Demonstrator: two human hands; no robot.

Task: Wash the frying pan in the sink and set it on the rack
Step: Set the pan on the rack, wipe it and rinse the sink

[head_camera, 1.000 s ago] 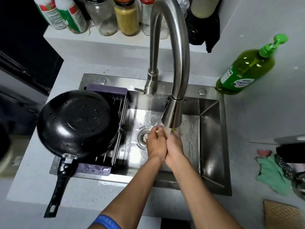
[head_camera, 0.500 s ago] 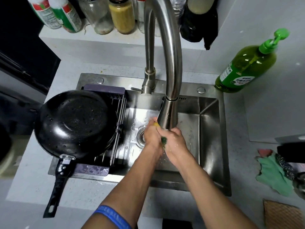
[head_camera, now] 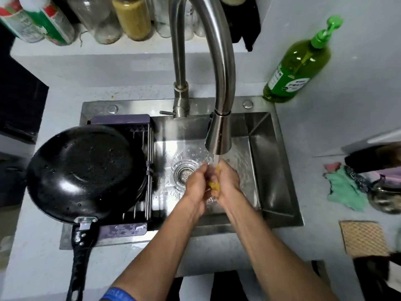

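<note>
Both hands' grip, left (head_camera: 196, 184) and right (head_camera: 227, 181), still squeezes the yellow sponge (head_camera: 213, 184), now lower under the tap.

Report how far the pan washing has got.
Done, by the look of it: the frying pan lies upside down, wet, on the rack over the sink. In hand: both hands, left hand and right hand, squeeze a yellow sponge under the running faucet. Left: shutting off the water.

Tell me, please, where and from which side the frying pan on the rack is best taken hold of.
Probably by its long black handle. The frying pan lies upside down on the rack, and the handle juts out past the sink's front edge toward the person, free of the bars. Come from the front left and wrap the fingers round it.
</note>
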